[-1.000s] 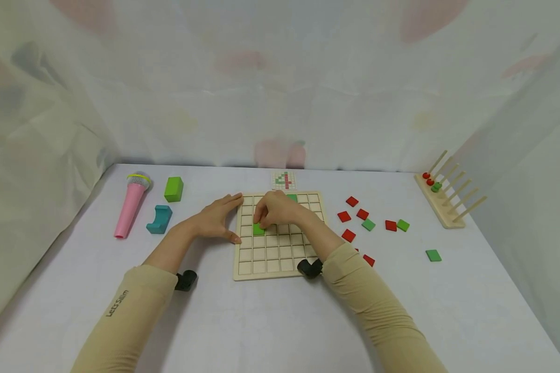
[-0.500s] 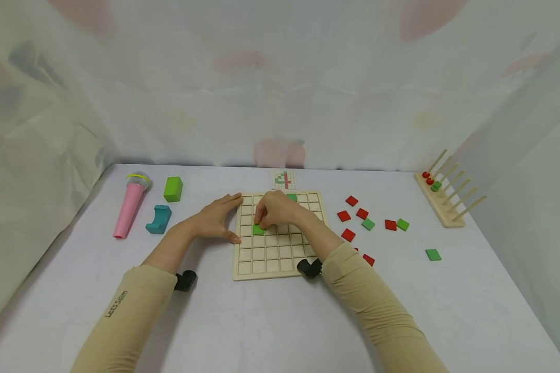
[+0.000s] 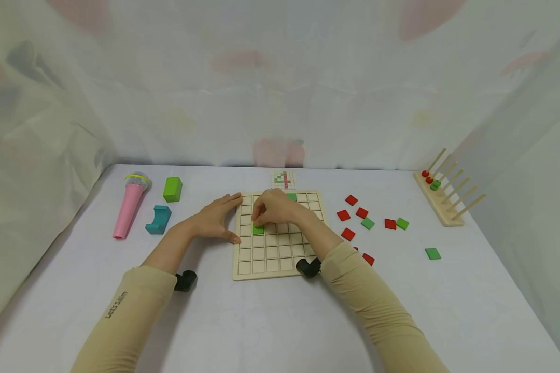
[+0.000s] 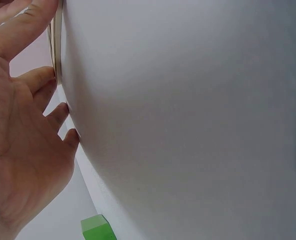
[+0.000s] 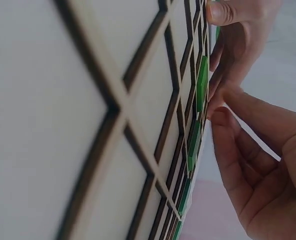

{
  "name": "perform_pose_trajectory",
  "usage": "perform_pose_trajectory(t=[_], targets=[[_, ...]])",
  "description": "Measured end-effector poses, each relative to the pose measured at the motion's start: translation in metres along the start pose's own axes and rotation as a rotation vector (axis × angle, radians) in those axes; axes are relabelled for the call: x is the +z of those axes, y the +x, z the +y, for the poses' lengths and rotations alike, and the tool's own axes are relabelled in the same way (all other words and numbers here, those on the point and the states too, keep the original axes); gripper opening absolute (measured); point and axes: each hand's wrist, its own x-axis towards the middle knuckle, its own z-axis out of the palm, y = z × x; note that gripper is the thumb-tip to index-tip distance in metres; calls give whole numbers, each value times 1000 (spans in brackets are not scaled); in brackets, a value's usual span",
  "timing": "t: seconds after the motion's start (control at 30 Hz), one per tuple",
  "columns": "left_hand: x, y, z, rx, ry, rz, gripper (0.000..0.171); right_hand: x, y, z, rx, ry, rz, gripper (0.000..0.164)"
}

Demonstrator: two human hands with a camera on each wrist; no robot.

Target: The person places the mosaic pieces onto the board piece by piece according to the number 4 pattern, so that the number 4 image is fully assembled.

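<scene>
A wooden grid board (image 3: 280, 276) lies flat on the table between the hands. My left hand (image 3: 214, 217) rests at its left side, thumb and fingers spread along the board's edge (image 4: 57, 45). Over the board's left part is my right hand (image 3: 276, 206), with thumb and forefinger tips close together right at a bright green square tile (image 3: 258, 231). The right wrist view shows nothing between these fingertips. Several green tiles (image 5: 194, 142) sit in cells in a line there; in the head view the right hand hides most of them. Another green tile (image 3: 291, 197) shows near the far edge.
A pattern card (image 3: 282, 180) lies behind the board. Loose red tiles (image 3: 348, 234) and green tiles (image 3: 367, 223) are scattered to the right, before a peg stand (image 3: 441, 202) with beads. To the left lie a pink toy microphone (image 3: 128, 210), a green block (image 3: 172, 189) and a teal arch block (image 3: 158, 220).
My right hand has shifted slightly left and away from me, and its fingertips have moved to the far edge of the bright green tile. The left hand stays at the board's edge.
</scene>
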Motion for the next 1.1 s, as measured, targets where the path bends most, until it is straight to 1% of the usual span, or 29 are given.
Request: perform_pose_trajectory(t=[0.1,0.2,0.33,0.47,0.57,0.73,0.97,1.1], targets=[[0,-2,1,-5,-9,0,115,-5,-1,0,4,26,20,5],[-1,-1,2,-7,-8,1,115,-13,-8,3,14,38,51,5],[-1,0,3,-7,6,2,114,-28,-21,10,21,16,101,8],[0,1,3,1,17,6,113,-43,-39,22,44,51,137,10],[0,1,2,6,19,9,114,-53,-54,32,76,84,161,14],[-1,0,1,0,24,11,114,-69,-80,53,147,90,189,20],[-1,0,1,-3,17,11,114,-87,-114,91,260,94,191,24],[-1,0,2,-11,13,6,114,-95,-133,111,326,99,175,25]])
